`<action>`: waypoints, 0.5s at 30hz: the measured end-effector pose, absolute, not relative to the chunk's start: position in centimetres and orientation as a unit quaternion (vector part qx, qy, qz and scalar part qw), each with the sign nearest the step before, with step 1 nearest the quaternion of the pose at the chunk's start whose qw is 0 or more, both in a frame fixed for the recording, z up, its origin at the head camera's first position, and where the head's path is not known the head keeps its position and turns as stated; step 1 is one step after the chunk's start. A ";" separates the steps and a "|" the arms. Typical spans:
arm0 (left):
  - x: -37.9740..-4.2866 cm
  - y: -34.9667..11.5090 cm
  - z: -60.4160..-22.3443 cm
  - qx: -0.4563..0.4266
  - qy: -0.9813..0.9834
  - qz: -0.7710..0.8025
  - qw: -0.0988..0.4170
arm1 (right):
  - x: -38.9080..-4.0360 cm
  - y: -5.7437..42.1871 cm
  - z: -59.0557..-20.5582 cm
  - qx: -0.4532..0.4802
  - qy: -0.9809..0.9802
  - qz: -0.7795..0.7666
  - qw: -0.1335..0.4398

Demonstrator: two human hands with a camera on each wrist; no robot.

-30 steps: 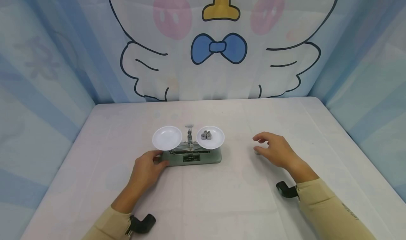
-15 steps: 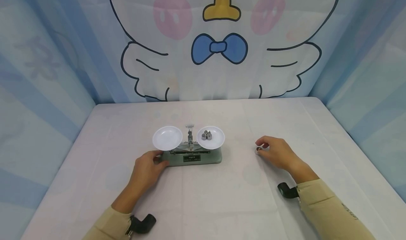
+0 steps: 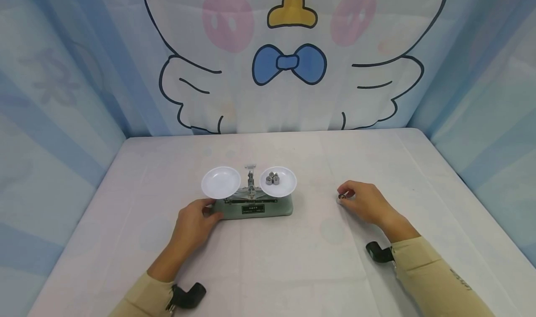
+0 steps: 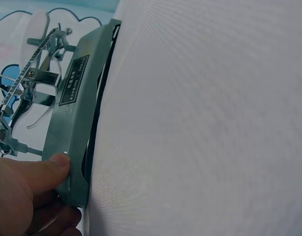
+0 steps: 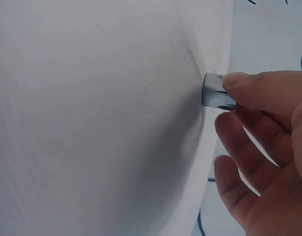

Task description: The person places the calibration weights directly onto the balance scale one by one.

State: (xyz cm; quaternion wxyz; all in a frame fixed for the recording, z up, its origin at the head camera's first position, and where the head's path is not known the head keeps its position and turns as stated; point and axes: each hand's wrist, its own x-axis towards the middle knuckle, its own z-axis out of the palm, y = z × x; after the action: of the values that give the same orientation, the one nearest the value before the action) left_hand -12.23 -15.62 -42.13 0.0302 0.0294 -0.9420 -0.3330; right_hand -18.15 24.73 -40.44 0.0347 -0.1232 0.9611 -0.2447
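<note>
A green balance scale (image 3: pixel 268 209) with two white pans stands at the middle of the table. My left hand (image 3: pixel 193 224) grips the left end of its base; in the left wrist view the thumb (image 4: pixel 55 167) lies on the front face and the other fingers curl below. The left pan (image 3: pixel 220 183) holds nothing, while several small metal weights (image 3: pixel 272 179) cluster on the right pan (image 3: pixel 289 185). Off to the right, my right hand (image 3: pixel 368 204) pinches a shiny cylindrical weight (image 5: pixel 214 92) between thumb and forefinger, its base right at the tablecloth.
A pale cloth covers the table (image 3: pixel 293 270). Behind it hangs a curtain (image 3: pixel 289 103) printed with a cartoon bird, and blue-white curtains stand on both sides. Black wrist cameras stick out from both sleeves.
The fingers of my right hand have drawn together on the weight, and that hand has shifted slightly right and nearer. My left hand and the scale stay in place.
</note>
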 end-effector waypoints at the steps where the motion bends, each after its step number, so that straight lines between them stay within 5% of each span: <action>1: -12.2 -15.6 -42.1 0.030 -0.942 -0.333 0.030 | -18.1 24.7 -40.5 -0.124 0.961 -0.245 0.033; 15: -12.3 -15.6 -42.2 0.035 -0.942 -0.333 0.026 | -18.0 24.6 -40.7 -0.129 0.958 -0.253 0.035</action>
State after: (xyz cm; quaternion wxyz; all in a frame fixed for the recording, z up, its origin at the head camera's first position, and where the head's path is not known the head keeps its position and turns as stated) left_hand -12.29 -15.57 -42.23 0.0260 0.0346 -0.9419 -0.3332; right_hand -18.03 24.63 -40.68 0.0355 -0.1289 0.9581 -0.2531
